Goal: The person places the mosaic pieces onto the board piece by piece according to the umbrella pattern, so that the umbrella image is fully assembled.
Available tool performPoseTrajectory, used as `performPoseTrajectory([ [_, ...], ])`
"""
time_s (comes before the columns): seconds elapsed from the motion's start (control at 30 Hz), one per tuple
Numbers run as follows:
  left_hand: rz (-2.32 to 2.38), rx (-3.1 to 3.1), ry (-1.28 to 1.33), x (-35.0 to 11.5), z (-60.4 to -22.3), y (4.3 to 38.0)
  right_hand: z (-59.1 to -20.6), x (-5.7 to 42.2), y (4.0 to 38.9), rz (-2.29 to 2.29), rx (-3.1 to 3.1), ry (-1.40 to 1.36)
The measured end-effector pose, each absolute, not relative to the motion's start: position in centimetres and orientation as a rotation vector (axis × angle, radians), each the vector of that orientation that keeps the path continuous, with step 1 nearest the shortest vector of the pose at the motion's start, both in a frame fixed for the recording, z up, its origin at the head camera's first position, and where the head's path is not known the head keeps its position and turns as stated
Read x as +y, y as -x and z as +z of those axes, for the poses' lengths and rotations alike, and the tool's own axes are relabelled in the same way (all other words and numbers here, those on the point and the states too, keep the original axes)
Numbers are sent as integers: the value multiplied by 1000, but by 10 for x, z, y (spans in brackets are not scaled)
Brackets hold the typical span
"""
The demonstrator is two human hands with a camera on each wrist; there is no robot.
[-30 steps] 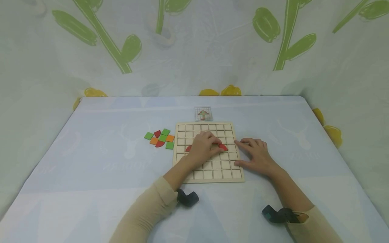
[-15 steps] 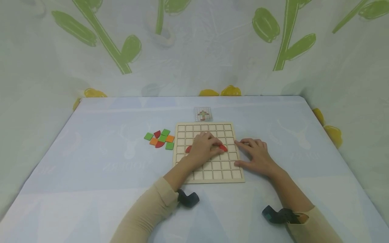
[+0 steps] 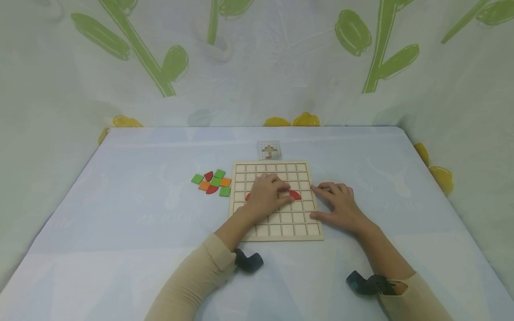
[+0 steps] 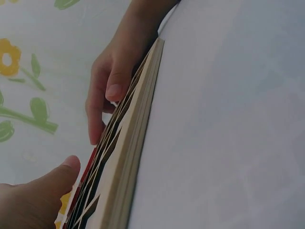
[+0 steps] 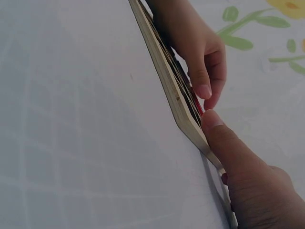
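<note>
A wooden grid board (image 3: 286, 230) lies on the table in the head view. My left hand (image 3: 265, 194) is over its middle, thumb and forefinger apart beside a red quarter-circle tile (image 3: 295, 195) in one of the squares. Another red tile (image 3: 247, 196) shows partly at the left side of that hand. At the board's right edge, my right hand (image 3: 339, 207) rests with thumb and fingers spread, fingertips on the rim. The right wrist view shows the right thumb (image 5: 224, 133) at the board's edge. In the left wrist view the left thumb (image 4: 62, 176) stands off the board's surface.
Loose green, orange and red tiles lie left of the board, among them a green square (image 3: 197, 179) and an orange square (image 3: 204, 185). Behind the board is a small pattern card (image 3: 269, 150). A pale cloth (image 3: 120, 223) covers the table.
The left thumb and forefinger have drawn back slightly to the left from the right-hand red tile, so more of it shows. The right hand has stayed in place.
</note>
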State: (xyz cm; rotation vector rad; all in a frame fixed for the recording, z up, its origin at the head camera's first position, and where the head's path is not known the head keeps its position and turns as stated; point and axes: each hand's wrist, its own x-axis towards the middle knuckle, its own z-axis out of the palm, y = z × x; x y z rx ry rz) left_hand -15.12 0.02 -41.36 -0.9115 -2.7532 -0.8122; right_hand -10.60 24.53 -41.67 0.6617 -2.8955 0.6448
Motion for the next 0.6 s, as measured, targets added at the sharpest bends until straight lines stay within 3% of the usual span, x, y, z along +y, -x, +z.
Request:
performPoseTrajectory([
  [0.6,-920,-2781,669,-29,-411,150,-416,245,106,641,-2915,-634],
])
